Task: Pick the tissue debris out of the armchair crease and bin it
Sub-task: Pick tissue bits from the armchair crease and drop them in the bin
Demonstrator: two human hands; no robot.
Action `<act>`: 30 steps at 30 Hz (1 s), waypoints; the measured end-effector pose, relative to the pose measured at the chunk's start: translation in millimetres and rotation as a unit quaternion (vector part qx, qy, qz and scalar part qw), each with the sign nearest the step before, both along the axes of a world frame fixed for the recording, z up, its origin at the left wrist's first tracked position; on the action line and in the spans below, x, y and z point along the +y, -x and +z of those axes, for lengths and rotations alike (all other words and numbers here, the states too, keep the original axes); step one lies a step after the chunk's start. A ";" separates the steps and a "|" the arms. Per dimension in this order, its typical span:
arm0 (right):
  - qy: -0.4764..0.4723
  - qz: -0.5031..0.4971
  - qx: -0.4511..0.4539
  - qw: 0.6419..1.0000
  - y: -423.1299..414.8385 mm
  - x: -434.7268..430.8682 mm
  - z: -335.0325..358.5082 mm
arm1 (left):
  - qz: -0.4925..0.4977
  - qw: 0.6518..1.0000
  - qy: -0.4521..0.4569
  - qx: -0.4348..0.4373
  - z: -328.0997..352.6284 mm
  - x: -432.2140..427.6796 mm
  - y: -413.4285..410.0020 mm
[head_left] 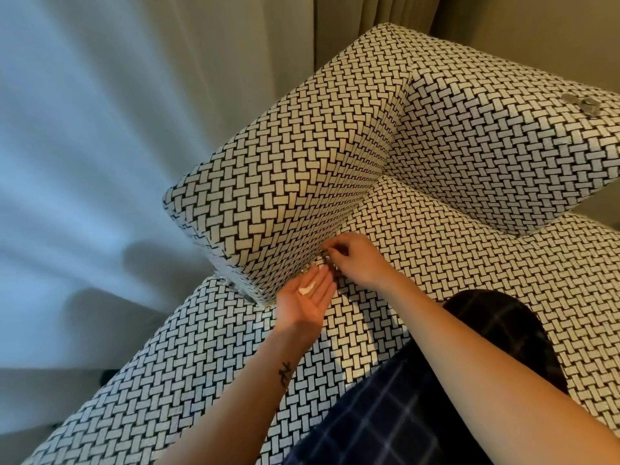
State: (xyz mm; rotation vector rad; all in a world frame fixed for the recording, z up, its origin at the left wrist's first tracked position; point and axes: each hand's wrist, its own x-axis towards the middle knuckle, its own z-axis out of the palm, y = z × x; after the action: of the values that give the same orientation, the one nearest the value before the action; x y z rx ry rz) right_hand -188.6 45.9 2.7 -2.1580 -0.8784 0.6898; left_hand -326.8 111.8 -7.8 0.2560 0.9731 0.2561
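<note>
The armchair [436, 135] is covered in a black-and-white woven pattern. Its crease [362, 203] runs between the left armrest and the seat cushion. My left hand [307, 297] lies palm up beside the crease's near end, fingers straight, with a small white tissue scrap [307, 288] resting on the palm. My right hand [352, 260] reaches over it to the crease with fingertips curled together, pinching at something small there; what it pinches is too small to tell. No bin is in view.
Pale curtains [100, 129] hang to the left and behind the chair. My knee in dark checked trousers [469, 380] rests on the seat cushion. Small shiny round objects [582, 104] lie on the far armrest. Floor shows at the lower left.
</note>
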 end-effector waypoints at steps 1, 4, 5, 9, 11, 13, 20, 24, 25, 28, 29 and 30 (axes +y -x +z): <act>0.026 0.036 -0.051 0.998 2.8 4.5 -2.2 | 0.003 1.000 0.002 0.014 0.8 0.2 4.8; 0.117 0.149 -0.211 0.959 15.1 15.2 -9.0 | 0.011 0.999 0.009 0.045 0.8 0.5 20.1; 0.132 0.175 -0.248 0.944 18.8 17.4 -10.3 | 0.004 0.999 0.006 0.051 -0.8 0.6 24.8; 0.182 0.212 -0.286 0.917 15.7 24.4 -13.3 | -0.019 0.996 -0.012 0.084 -5.5 3.1 33.7; 0.237 0.224 -0.274 0.905 15.1 29.0 -15.6 | -0.024 0.996 -0.011 0.090 -8.4 4.3 35.9; 0.287 0.213 -0.248 0.900 20.4 36.5 -19.5 | -0.032 0.995 -0.008 0.095 -9.9 6.4 35.9; 0.354 0.177 -0.195 0.897 28.7 56.0 -31.8 | -0.033 0.993 0.002 0.116 -9.6 8.5 32.0; 0.334 0.181 -0.177 0.908 21.6 49.8 -37.0 | -0.050 0.993 0.014 0.108 -7.8 10.1 32.5; 0.331 0.182 -0.171 0.910 20.8 49.1 -37.0 | -0.051 0.993 0.020 0.104 -6.5 10.9 32.6; 0.325 0.183 -0.153 0.915 19.3 47.6 -33.1 | -0.062 0.994 0.024 0.092 -1.9 11.6 33.4; 0.323 0.184 -0.145 0.917 18.5 47.3 -31.8 | -0.063 0.994 0.025 0.088 -1.0 11.7 33.7; 0.323 0.183 -0.137 0.918 18.2 46.8 -31.5 | -0.061 0.994 0.028 0.086 -0.3 11.7 34.3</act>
State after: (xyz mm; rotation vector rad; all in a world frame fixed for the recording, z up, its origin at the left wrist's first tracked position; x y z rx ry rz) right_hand -206.8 92.7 -28.8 -2.7527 -1.3753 0.9828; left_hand -361.1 123.5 -8.1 0.2890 1.1296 0.0960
